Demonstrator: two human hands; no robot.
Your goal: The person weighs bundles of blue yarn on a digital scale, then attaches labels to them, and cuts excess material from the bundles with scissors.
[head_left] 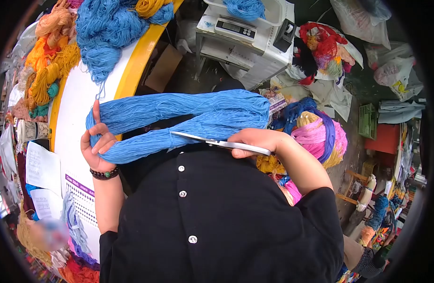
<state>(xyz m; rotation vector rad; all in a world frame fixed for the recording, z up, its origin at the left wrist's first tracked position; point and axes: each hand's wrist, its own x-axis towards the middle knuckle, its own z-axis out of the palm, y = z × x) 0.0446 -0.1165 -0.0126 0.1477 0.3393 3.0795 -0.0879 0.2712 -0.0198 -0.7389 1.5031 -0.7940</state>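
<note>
A long skein of blue yarn (217, 100) stretches across my front as a loop, with a dark gap between its two strands. My left hand (100, 148) is hooked through the loop's left end, its fingers curled around the strands and the index finger pointing up. In my right hand (257, 140) is a pair of scissors (217, 142) with a grey handle. Its pointed blades lie over the lower strand, the tip close to a thin tie around the yarn. The skein's right end reaches just above my right hand.
On my left runs a white table (78, 111) with a yellow edge, bearing a blue yarn heap (108, 30), orange skeins (49, 70) and printed sheets (42, 165). A digital scale (235, 29) stands ahead. Pink and purple yarn (318, 137) lies at my right.
</note>
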